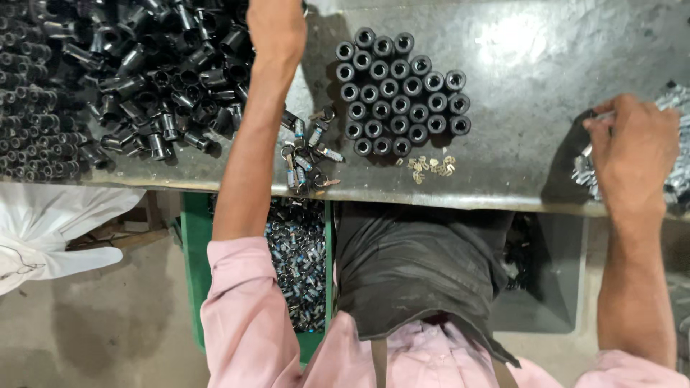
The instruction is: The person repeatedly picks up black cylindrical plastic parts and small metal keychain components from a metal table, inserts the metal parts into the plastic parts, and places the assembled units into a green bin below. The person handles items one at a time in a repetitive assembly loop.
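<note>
Silvery parts [674, 100] under right hand [632, 147]

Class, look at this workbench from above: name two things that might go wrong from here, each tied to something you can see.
1. The small keyed parts lie at the bench's front edge, beside the left forearm; a sweep of that arm might knock them off into the green bin below.
2. The upright black sleeves stand packed in rows between both arms. A bump from the right hand, now at the silvery parts, may topple them.
</note>
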